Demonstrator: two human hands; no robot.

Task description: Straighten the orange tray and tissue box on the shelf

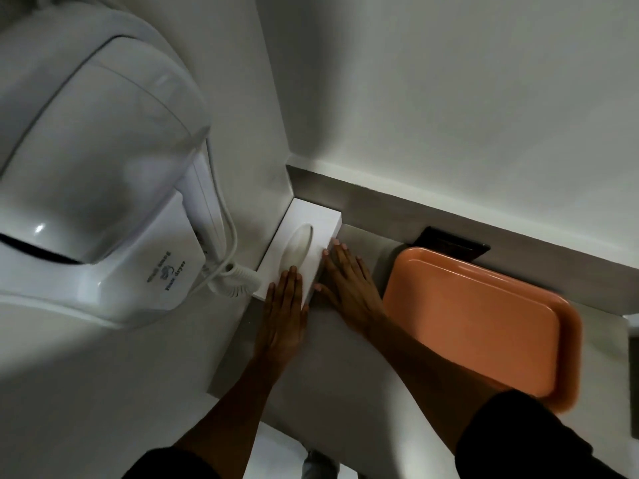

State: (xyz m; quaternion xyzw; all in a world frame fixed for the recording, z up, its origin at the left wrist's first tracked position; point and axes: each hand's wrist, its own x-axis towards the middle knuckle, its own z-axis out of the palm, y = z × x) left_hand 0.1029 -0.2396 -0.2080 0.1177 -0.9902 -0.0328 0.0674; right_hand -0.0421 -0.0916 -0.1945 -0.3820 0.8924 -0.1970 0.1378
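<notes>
A white tissue box [301, 240] with an oval slot lies in the left corner of the grey shelf [349, 361], against the side wall. My left hand [285, 312] rests flat on its near end, fingers stretched over the top. My right hand [345, 285] lies flat against the box's right side, fingers apart and pointing to the back wall. An orange tray [484, 316] sits empty on the shelf to the right of my right forearm, turned at an angle, its near corner hanging past the front edge.
A white wall-mounted hair dryer [96, 188] with a cord and plug [235, 278] fills the left, close to the box. A black flat object [449, 243] lies behind the tray by the back wall. A white item shows at the right edge.
</notes>
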